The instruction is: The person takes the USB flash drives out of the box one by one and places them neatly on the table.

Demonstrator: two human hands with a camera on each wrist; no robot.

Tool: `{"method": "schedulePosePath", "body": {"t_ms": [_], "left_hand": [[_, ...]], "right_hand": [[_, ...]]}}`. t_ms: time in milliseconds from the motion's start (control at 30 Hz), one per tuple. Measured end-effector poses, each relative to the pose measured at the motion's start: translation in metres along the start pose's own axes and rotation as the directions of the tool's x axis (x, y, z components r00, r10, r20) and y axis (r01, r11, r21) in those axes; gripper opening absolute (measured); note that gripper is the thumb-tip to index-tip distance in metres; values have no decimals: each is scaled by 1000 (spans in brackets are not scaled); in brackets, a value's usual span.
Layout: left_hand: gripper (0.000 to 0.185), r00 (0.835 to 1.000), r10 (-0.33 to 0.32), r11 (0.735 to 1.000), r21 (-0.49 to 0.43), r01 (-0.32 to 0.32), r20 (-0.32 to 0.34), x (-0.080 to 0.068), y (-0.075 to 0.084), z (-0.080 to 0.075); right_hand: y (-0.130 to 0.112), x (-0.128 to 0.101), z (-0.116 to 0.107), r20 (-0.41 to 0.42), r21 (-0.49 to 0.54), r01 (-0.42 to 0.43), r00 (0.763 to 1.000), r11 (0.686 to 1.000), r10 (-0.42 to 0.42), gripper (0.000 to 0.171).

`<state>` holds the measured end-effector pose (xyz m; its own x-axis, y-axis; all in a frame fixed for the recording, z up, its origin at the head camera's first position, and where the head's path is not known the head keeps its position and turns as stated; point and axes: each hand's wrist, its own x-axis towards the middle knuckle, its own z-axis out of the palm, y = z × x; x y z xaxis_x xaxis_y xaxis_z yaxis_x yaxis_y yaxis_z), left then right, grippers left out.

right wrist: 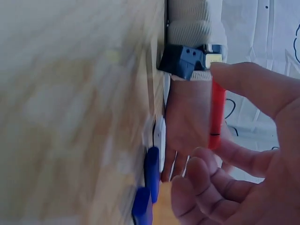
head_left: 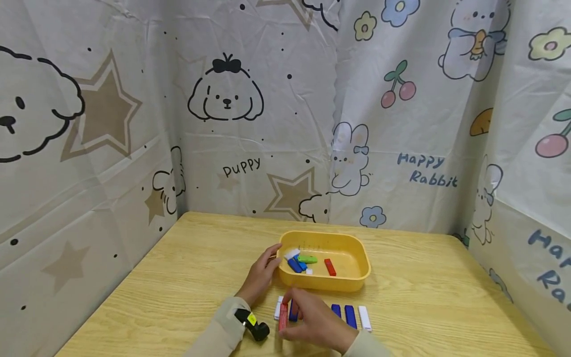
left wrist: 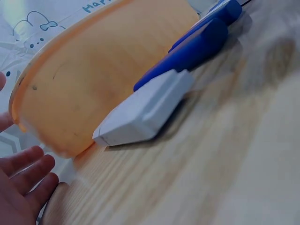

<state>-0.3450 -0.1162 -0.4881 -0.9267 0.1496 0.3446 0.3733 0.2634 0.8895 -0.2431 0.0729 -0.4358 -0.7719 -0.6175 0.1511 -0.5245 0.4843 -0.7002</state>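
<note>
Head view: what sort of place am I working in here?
Likely a makeshift tabletop recording booth: a wooden table enclosed on three sides by cartoon-print sheeting, with a yellow tray of small coloured blocks.

A light wooden table point(head_left: 178, 277) stands in a corner. Cartoon-printed curtains point(head_left: 285, 109) with puppies, rabbits, stars and cherries enclose it on three sides.

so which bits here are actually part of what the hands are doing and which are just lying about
In use:
- red block, pinched in the grip of the right hand
- yellow tray, touched at its left rim by the left hand
- row of blue and white blocks on the table

Lying about:
- cartoon-print curtain
- wooden table
</note>
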Motion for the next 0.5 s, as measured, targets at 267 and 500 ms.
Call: {"method": "schedulePosePath", "body": {"t_ms": [267, 500], "left_hand": [[42, 1000, -4, 1000, -1, 4, 24, -11, 29, -5], [41, 999, 2, 1000, 26, -3, 39, -18, 46, -9]], "right_hand": [[-5, 1, 12, 109, 20, -157, 982, 987, 154, 42], [-6, -1, 22, 180, 46, -205, 965, 978, 193, 43]]}}
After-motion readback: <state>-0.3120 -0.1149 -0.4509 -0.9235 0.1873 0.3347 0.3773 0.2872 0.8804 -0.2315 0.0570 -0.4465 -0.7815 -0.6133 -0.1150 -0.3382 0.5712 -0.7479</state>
